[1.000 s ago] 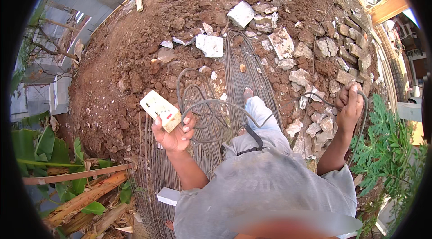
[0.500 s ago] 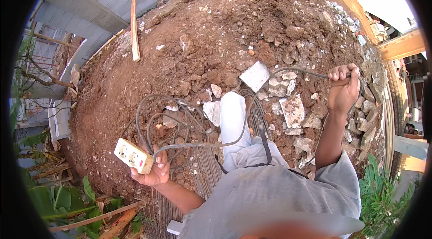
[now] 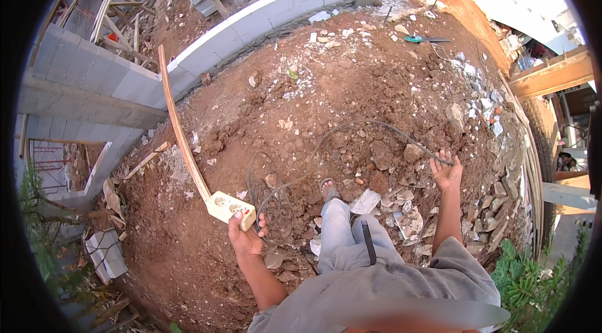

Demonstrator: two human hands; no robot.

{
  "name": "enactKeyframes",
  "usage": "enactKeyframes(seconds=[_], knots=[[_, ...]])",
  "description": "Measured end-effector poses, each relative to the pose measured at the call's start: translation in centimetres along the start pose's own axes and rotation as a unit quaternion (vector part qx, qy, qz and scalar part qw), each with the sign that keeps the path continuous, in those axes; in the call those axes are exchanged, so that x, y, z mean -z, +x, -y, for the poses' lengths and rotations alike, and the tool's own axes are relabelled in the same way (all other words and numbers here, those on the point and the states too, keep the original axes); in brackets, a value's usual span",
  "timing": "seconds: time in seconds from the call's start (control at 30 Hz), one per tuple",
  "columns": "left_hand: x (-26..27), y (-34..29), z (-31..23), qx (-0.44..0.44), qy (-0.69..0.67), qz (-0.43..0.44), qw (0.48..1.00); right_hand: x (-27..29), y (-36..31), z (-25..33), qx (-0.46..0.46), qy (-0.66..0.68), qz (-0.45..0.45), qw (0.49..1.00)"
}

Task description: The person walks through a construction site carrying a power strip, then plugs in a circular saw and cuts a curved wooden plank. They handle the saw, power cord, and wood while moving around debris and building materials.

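My left hand [image 3: 247,239] is closed around a cream extension socket [image 3: 231,209], a block with several round outlets facing up and a small red switch near the hand. From the socket's hand end a dark cable [image 3: 271,194] leaves in loose loops. It then rises in a wide arc toward the right. At the arc's far end my right hand [image 3: 447,173] holds the cable loosely across its fingers, palm showing and fingers partly spread. Both hands are well apart, in front of my body.
Reddish uneven soil with rubble surrounds my sandalled foot [image 3: 328,190]. A long wooden strip [image 3: 179,123] leans beyond the socket. A low grey block wall [image 3: 251,19] curves along the far side. Broken stones [image 3: 411,223] lie right of my legs; a teal-handled saw [image 3: 426,39] lies farther off.
My left hand has moved right and up with the socket. The right hand has moved lower and left, its grip loosening on the cable. The view has shifted, showing more wall.
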State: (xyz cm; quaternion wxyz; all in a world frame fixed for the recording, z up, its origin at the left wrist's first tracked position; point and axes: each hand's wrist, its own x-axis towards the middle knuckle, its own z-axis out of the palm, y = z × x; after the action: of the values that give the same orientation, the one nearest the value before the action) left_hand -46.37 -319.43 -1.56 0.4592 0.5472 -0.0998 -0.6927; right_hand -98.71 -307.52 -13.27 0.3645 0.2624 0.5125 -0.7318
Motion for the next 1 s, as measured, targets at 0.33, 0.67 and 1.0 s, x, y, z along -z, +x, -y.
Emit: enactKeyframes(seconds=[0.33, 0.67, 1.0], knots=[[-23.4, 10.9, -19.1, -0.095, 0.112, 0.206, 0.968, -9.4, 3.6, 4.5, 0.03, 0.247, -0.188, 0.95], [-43.3, 26.1, -26.6, -0.042, 0.23, 0.189, 0.954, -17.2, 16.5, -5.9, -0.098, 0.234, -0.405, 0.879], [-66.5, 29.7, -27.9, 0.02, 0.352, 0.338, 0.873, -28.9, 17.5, 12.9, 0.066, 0.389, -0.326, 0.859]])
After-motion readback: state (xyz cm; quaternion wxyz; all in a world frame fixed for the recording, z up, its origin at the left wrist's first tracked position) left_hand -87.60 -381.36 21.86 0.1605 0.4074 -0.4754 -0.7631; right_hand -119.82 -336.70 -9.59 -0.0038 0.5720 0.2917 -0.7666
